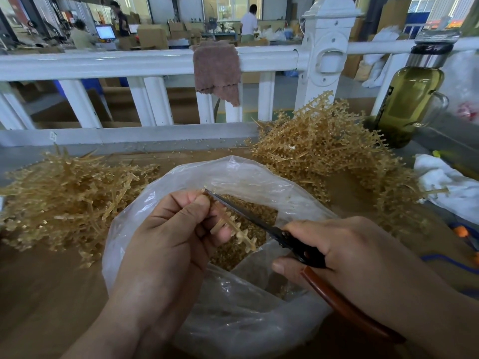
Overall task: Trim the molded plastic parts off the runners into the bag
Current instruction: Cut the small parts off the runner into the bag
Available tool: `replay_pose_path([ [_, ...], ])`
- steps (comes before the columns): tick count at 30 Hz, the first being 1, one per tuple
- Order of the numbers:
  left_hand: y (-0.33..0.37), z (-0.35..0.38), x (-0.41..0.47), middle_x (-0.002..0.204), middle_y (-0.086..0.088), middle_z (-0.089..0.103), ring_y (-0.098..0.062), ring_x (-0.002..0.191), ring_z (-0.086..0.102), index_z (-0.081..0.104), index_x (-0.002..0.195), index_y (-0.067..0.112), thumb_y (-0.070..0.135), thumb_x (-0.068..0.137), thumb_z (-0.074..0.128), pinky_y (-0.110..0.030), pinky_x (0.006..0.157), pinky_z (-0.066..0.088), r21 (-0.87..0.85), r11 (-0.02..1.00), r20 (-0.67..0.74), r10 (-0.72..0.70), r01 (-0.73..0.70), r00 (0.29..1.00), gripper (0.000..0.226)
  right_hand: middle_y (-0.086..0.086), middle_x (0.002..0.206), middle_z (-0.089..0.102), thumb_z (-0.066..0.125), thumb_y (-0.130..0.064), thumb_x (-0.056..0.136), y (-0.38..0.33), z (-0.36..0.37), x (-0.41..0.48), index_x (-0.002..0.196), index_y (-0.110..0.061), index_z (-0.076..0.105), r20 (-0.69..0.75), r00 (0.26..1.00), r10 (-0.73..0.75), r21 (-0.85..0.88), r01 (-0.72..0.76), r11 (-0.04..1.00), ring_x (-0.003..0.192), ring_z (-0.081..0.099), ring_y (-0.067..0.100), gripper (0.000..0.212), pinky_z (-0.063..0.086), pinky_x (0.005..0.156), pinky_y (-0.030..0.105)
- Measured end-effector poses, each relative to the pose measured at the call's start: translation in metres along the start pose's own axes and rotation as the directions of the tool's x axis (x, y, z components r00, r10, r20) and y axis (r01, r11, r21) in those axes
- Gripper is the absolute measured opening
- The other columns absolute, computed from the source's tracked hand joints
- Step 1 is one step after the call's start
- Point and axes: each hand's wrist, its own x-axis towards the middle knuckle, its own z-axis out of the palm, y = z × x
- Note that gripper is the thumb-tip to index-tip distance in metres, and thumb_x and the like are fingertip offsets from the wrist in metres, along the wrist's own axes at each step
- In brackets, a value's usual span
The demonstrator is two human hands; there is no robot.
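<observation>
My left hand (171,234) pinches a tan plastic runner (234,226) over the open mouth of a clear plastic bag (233,177). My right hand (344,252) grips scissors (261,222) with red-brown handles; the blades lie along the runner's right side, tip near my left thumb. Small tan trimmed parts (248,211) lie inside the bag. A heap of stripped-looking runners (64,198) lies to the left, and a taller heap of runners with parts (326,149) stands to the right.
A white railing (145,63) with a brown cloth (217,71) draped on it borders the far edge of the table. A glass bottle of greenish liquid (412,99) stands at the right. White rags (451,185) and an orange-tipped tool (461,231) lie at the right edge.
</observation>
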Motion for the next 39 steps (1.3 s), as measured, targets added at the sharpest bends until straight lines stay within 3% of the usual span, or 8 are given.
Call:
replay_pose_path([
  [15,-0.0011,-0.0007,0.0,0.064,-0.006,0.057,-0.013,0.051,0.056,0.059,0.071,0.011,0.012,0.081,0.059,-0.022,0.048,0.052,0.007,1.0,0.004,-0.006,0.006,1.0,0.009,-0.018,0.053,0.042,0.049,-0.065,0.083,-0.0034,-0.0026,0.0004,0.072,-0.032,0.05,-0.005,1.0,-0.001,0.015,0.001,1.0,0.057,0.051,0.0,0.035,0.033,0.052,0.018],
  [29,-0.0008,-0.0009,-0.0002,0.066,-0.007,0.062,-0.011,0.051,0.059,0.066,0.062,0.017,0.012,0.08,0.059,-0.021,0.048,0.053,-0.007,1.0,0.013,-0.007,0.007,1.0,0.02,-0.016,0.053,0.042,0.035,-0.071,0.082,-0.0005,0.0014,-0.0005,0.071,-0.031,0.048,-0.011,1.0,0.001,-0.023,-0.001,1.0,0.052,0.048,0.003,0.043,0.029,0.048,0.019],
  [34,-0.002,-0.0034,0.0002,0.068,-0.007,0.063,-0.013,0.054,0.061,0.066,0.064,0.018,0.014,0.082,0.06,-0.023,0.049,0.053,-0.01,1.0,0.036,-0.008,0.008,0.999,0.019,-0.016,0.064,0.05,0.038,-0.074,0.083,0.0035,0.0051,-0.0014,0.081,-0.032,0.049,-0.001,1.0,0.01,-0.01,-0.01,1.0,0.067,0.054,0.001,0.043,0.039,0.057,0.02],
  [39,-0.002,-0.0054,0.0026,0.073,-0.012,0.06,-0.016,0.059,0.06,0.066,0.067,0.017,0.015,0.081,0.061,-0.026,0.051,0.055,-0.014,1.0,0.044,0.001,-0.001,0.999,0.015,-0.015,0.067,0.054,0.039,-0.076,0.081,0.0048,0.0033,-0.0008,0.091,-0.033,0.056,0.008,1.0,0.001,0.002,-0.001,1.0,0.069,0.055,0.002,0.048,0.042,0.058,0.022],
])
